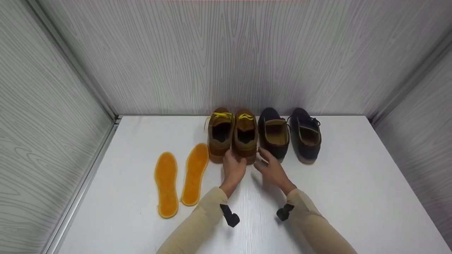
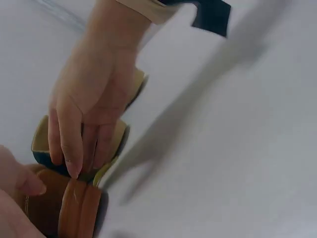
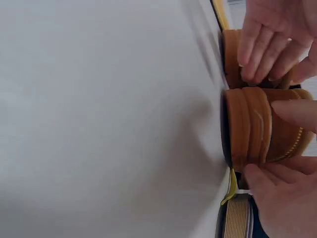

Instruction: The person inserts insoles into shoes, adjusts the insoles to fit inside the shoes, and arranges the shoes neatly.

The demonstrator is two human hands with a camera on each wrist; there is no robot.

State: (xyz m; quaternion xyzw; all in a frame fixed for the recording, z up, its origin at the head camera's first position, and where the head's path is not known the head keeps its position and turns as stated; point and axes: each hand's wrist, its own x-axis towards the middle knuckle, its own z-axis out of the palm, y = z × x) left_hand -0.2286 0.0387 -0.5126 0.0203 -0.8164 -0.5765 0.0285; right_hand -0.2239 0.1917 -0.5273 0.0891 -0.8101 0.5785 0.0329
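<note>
Beige sleeves [image 1: 192, 227] lie nearest the head camera, each with a black mount [image 1: 231, 217] at the cuff. From my remote station I record both hands at the rear of the right-hand brown shoe [image 1: 245, 145], which stands upright on the white table [image 1: 346, 197], toe pointing away from the person. Left hand [image 1: 234, 171]: fingers extended at the gap between that shoe and the left-hand brown shoe [image 1: 219, 145], thumb at the heel; grip apart. Right hand [image 1: 274, 173]: fingers at the heel's right side, thumb towards its back; grip likewise apart. How firmly either hand presses, I cannot tell. Both brown shoes carry yellow laces [image 1: 221, 115]. Close on the right stands one navy shoe [image 1: 275, 146], with a second navy shoe [image 1: 308, 151] slightly apart from it. Two orange insoles [image 1: 166, 185] lie flat, side by side, left of the brown pair; the tip of one is just beside the left-hand brown shoe, contact uncertain. Grey wood-grained panels [image 1: 226, 53] rise behind and at both sides.
</note>
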